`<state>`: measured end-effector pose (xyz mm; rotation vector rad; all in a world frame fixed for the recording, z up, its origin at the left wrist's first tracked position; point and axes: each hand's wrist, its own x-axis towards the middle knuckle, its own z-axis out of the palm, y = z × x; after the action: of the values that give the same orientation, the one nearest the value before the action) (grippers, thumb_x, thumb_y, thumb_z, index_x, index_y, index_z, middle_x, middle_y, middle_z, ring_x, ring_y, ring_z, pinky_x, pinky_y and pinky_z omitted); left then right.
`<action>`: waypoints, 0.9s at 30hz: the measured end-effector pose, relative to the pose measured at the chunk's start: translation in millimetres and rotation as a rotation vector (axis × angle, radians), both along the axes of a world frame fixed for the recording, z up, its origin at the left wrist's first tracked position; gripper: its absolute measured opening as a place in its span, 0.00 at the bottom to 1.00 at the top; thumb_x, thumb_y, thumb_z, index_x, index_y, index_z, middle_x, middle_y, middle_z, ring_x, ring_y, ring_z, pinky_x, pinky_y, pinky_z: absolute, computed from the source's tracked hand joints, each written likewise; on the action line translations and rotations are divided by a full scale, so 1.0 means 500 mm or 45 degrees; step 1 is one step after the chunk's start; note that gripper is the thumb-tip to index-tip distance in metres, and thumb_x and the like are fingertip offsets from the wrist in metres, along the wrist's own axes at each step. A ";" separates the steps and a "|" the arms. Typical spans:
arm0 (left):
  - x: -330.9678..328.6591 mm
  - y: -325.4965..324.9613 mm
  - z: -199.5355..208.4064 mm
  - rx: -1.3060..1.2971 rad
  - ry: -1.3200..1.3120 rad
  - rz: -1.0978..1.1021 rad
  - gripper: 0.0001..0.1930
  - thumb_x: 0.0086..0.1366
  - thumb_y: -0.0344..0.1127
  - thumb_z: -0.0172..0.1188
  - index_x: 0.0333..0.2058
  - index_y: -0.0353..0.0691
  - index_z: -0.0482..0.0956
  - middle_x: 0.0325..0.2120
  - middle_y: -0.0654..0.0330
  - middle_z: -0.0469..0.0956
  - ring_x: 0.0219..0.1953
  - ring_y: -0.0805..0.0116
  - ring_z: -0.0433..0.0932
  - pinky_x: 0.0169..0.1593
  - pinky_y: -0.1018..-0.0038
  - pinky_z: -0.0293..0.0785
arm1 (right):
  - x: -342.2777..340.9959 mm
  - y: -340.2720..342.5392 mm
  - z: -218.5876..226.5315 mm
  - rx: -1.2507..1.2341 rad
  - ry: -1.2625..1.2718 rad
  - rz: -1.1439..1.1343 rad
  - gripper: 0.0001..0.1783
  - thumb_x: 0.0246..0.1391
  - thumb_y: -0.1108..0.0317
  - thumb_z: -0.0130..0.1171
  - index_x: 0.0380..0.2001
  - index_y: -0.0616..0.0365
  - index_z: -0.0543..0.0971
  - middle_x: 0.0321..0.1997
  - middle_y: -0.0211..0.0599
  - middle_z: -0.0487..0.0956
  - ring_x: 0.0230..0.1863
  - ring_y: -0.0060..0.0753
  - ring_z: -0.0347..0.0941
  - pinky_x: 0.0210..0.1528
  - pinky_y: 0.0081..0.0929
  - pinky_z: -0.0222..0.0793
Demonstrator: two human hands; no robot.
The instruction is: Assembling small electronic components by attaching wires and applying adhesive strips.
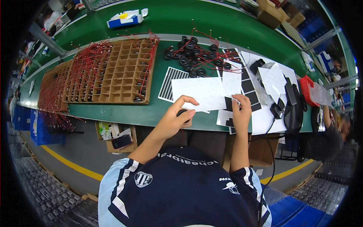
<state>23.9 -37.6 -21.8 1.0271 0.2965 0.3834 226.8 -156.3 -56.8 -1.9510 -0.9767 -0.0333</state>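
Note:
My left hand (171,124) curls around a round black part (183,113), its thumb and forefinger arched over it. To the right, my right hand (242,116) is raised with its fingertips drawn together; whatever they hold is too small to make out. Between and beyond the hands lies a blank white sheet (198,90), partly over a sheet of black strips (170,81). A second white sheet (231,81) and a sheet with black rectangles (249,89) lie beyond my right hand. Farther off is a pile of round black parts (193,55) with red wires.
Left on the green table (113,115) stand cardboard divider trays (121,72) holding more wired parts. At right are a black cable (271,126), a black bag (293,117) and a red bin (308,90). A blue-white box (126,19) sits at the back. Another person (325,140) is at far right.

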 end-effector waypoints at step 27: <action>-0.013 0.033 -0.022 0.735 0.462 -0.191 0.14 0.51 0.28 0.59 0.37 0.37 0.70 0.22 0.71 0.65 0.21 0.87 0.59 0.23 0.88 0.55 | 0.017 0.007 -0.066 -0.076 -0.287 -0.071 0.07 0.38 0.77 0.52 0.26 0.61 0.75 0.37 0.39 0.70 0.41 0.40 0.63 0.45 0.32 0.57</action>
<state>17.1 -21.3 -32.9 1.6812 0.4437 0.1407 235.1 -152.6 -89.9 -2.0608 -1.0788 -0.2630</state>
